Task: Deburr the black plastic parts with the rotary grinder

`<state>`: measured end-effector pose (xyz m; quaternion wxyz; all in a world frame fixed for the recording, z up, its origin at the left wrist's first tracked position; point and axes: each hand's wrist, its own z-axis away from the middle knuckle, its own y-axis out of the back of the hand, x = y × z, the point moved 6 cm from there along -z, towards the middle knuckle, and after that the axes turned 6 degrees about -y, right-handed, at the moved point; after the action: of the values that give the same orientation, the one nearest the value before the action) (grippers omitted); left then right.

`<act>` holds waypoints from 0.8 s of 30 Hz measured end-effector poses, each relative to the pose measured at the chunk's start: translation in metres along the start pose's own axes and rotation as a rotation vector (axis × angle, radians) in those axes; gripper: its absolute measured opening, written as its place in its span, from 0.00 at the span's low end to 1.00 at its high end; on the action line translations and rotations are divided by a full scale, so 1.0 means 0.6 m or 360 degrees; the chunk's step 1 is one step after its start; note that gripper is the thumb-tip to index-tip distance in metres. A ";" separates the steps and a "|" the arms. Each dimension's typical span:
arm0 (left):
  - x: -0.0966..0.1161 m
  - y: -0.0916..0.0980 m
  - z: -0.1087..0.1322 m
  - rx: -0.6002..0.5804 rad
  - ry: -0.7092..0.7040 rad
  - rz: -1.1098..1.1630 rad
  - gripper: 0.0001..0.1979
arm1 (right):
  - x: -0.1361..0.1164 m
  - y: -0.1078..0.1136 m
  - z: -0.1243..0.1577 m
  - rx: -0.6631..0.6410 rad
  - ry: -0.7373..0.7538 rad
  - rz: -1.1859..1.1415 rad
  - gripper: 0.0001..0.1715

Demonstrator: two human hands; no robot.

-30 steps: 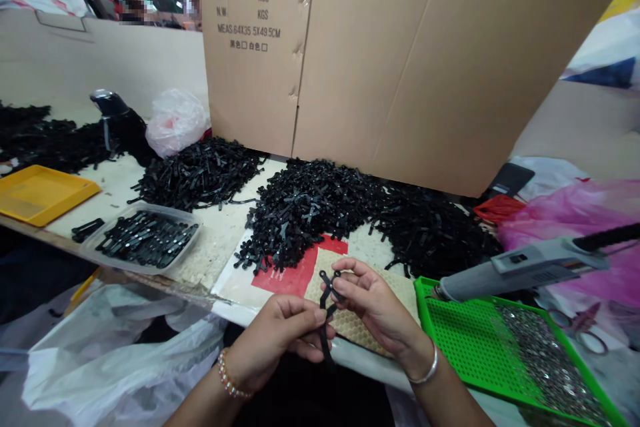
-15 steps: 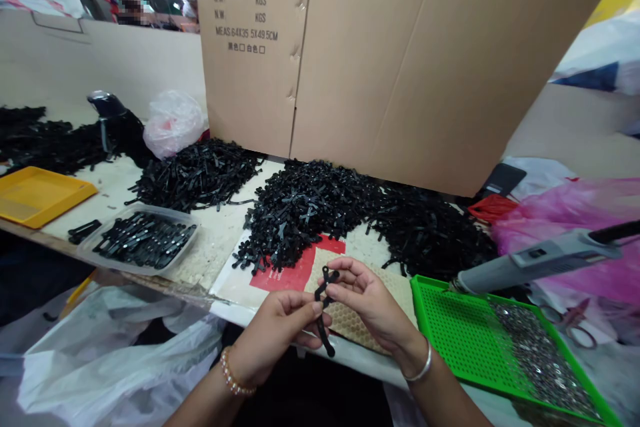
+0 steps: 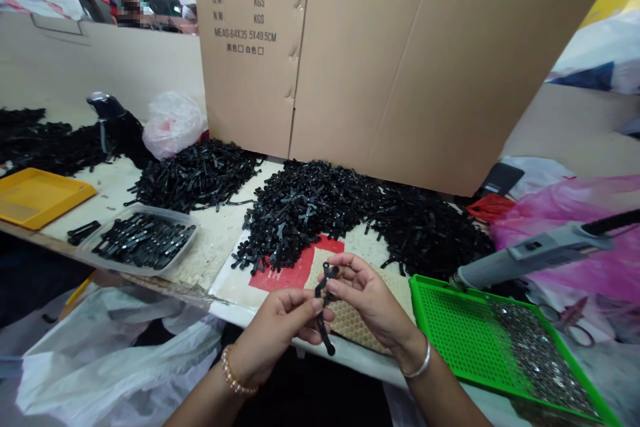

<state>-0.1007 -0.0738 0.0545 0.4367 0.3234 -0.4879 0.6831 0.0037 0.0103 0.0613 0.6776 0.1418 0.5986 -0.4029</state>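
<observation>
Between my two hands, over the table's front edge, are small black strip parts (image 3: 326, 333) that cross at the upper end. My left hand (image 3: 295, 317) pinches the middle of them between thumb and fingers, and the lower end hangs free below. The fingers of my right hand (image 3: 357, 287) close on the upper, crossed end. Under my right hand lies a tan honeycomb-patterned pad (image 3: 350, 323). Just behind my hands a large pile of black parts (image 3: 310, 200) spreads onto a red printed patch (image 3: 275, 278).
At right a green tray (image 3: 445, 327) holds small metal pieces (image 3: 537, 353); a grey tool (image 3: 530, 257) reaches over its back edge. At left stand a clear container (image 3: 145, 240) of black parts and a yellow tray (image 3: 43, 197). A large cardboard box (image 3: 375, 67) rises behind.
Both hands stay nearly in place on the black parts, with only slight finger movement. The view has shifted very slightly.
</observation>
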 end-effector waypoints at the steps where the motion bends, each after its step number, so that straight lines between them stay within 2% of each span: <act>1: 0.002 -0.002 0.000 0.0012 -0.0009 -0.0005 0.20 | -0.001 0.000 0.001 0.0003 -0.0001 0.0006 0.24; 10: 0.017 -0.013 -0.003 -0.0056 -0.0087 -0.0069 0.26 | 0.002 0.016 0.000 0.0059 -0.0075 0.0226 0.27; 16: 0.018 -0.011 -0.002 -0.0023 -0.0060 0.0013 0.26 | -0.002 0.016 0.002 0.0156 -0.0024 0.0190 0.29; 20: 0.014 -0.003 -0.001 0.0247 -0.0101 0.0163 0.28 | 0.004 0.015 0.014 0.0326 -0.0064 0.0121 0.34; 24: 0.013 0.003 0.003 0.0457 -0.0211 0.0275 0.31 | 0.024 0.023 0.015 0.0496 -0.0161 -0.0005 0.45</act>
<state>-0.1055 -0.0735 0.0608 0.2925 0.3836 -0.4391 0.7579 0.0191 0.0074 0.0463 0.6760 0.2238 0.4943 -0.4987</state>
